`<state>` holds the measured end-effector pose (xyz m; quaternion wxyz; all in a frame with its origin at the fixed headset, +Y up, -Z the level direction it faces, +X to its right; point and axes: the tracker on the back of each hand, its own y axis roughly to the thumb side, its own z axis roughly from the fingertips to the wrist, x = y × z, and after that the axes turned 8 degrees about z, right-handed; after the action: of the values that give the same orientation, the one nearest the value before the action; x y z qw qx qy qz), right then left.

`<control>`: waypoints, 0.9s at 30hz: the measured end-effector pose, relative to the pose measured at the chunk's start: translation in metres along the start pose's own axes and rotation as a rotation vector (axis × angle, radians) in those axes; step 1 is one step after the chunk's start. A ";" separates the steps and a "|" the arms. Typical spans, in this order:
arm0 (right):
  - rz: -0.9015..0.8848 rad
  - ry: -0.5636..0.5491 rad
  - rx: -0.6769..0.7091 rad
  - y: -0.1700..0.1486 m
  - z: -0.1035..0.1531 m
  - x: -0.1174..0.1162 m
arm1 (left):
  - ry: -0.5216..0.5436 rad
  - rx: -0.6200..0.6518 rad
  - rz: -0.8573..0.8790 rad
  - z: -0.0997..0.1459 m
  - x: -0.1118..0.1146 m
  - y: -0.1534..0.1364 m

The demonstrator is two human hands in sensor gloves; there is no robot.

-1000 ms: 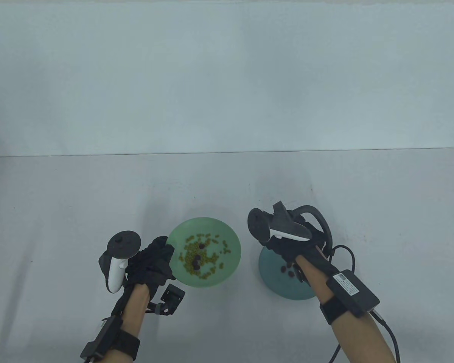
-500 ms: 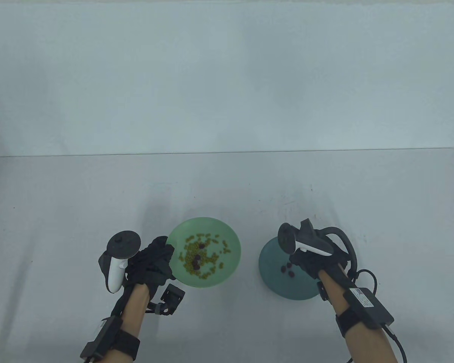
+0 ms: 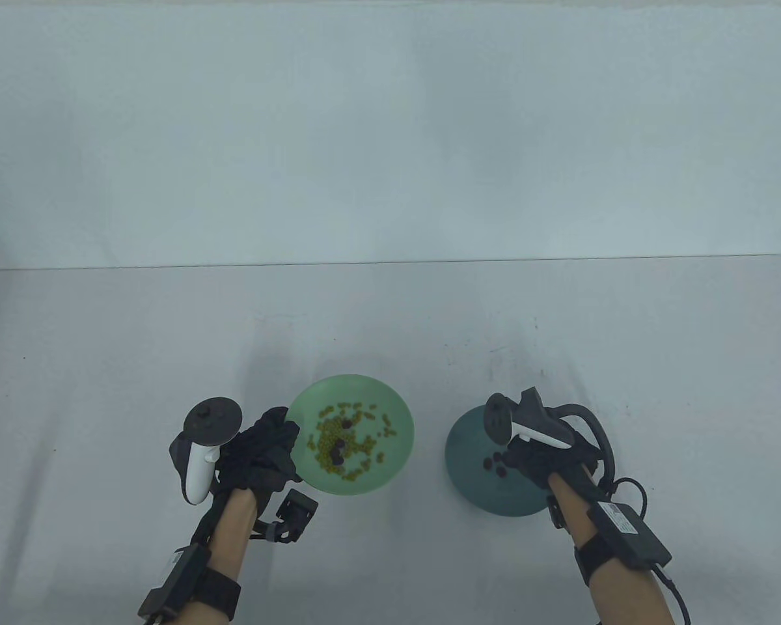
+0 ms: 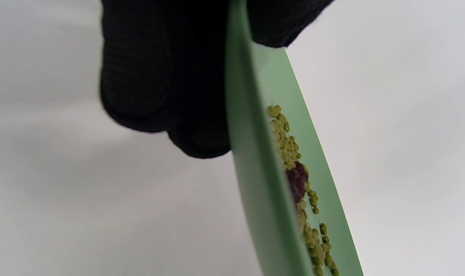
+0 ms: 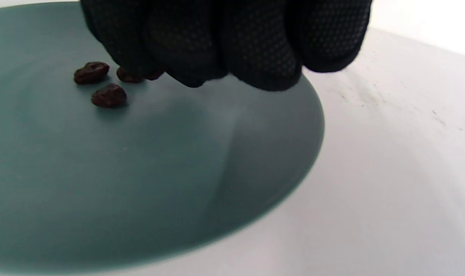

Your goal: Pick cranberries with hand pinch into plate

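Observation:
My left hand point(image 3: 280, 443) grips the left rim of the light green plate point(image 3: 400, 403), its fingers point(image 4: 159, 76) under the rim. That plate point(image 4: 251, 172) holds many yellow-green beans point(image 3: 328, 430) and a few dark cranberries point(image 3: 340, 446), one showing in the left wrist view point(image 4: 297, 180). My right hand point(image 3: 517, 452) is low over the teal plate point(image 3: 475, 488), fingers bunched together point(image 5: 225, 50). Three cranberries point(image 5: 109, 96) lie on the teal plate point(image 5: 140, 172) by the fingertips, one partly hidden. I cannot see anything between the fingers.
Both plates sit near the front of a pale grey table point(image 3: 104, 364), about a plate's width apart. The table's far edge point(image 3: 390, 262) meets a plain wall. Cables and sensor boxes hang on both forearms.
My right hand has moved right and down over the teal plate, uncovering the cranberries on it. My left hand and the green plate have not moved.

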<state>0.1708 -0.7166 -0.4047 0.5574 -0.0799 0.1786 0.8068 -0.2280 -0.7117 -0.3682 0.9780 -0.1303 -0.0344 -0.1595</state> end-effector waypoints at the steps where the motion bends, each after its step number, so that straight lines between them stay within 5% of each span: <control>1: -0.011 0.000 0.001 -0.001 0.000 0.000 | 0.000 0.000 -0.001 0.000 0.000 0.000; 10: -0.009 -0.045 -0.020 -0.009 0.009 0.019 | -0.002 0.000 -0.004 0.000 0.001 0.000; 20: 0.054 -0.216 0.020 0.001 0.041 0.089 | -0.003 0.001 -0.003 0.000 0.001 0.000; 27: 0.099 -0.343 0.119 0.039 0.059 0.136 | -0.008 0.003 -0.002 0.000 0.002 0.000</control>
<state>0.0894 -0.5885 -0.3870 0.5430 0.1006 0.1321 0.8232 -0.2263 -0.7122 -0.3683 0.9779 -0.1292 -0.0385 -0.1601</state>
